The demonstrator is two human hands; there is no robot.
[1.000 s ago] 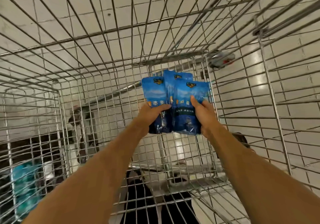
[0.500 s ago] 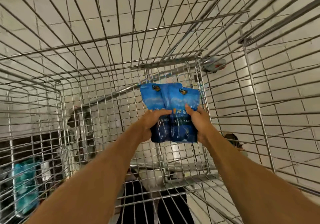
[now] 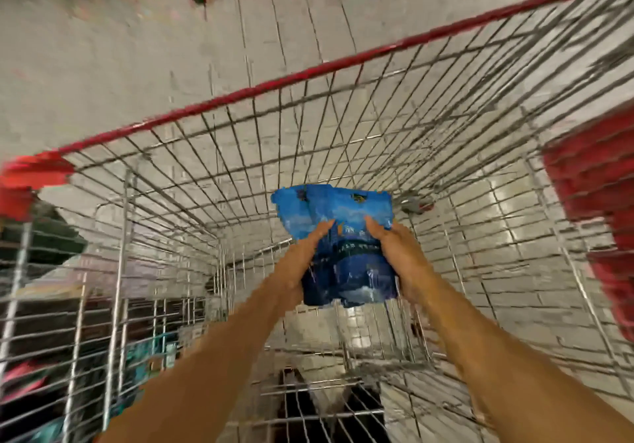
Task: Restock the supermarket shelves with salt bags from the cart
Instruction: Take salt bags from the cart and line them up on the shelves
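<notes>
A small stack of blue salt bags [image 3: 346, 236] is held upright between both hands, inside the wire cart [image 3: 240, 182] near its middle. My left hand [image 3: 302, 264] grips the stack's left edge, thumb across the front. My right hand [image 3: 401, 254] grips the right edge the same way. The bags overlap, so their number is hard to tell. The picture is blurred by motion.
The cart's red rim [image 3: 308, 72] runs across the upper view, with red plastic corners at left [image 3: 24, 175] and right [image 3: 597, 202]. Pale tiled floor [image 3: 103, 48] lies beyond. Dark shelving with goods [image 3: 41, 247] shows through the wire at left.
The view has swung up, so the cart's red rim and the floor beyond now show. Both hands still hold the blue bags, which have bunched closer together and lifted slightly.
</notes>
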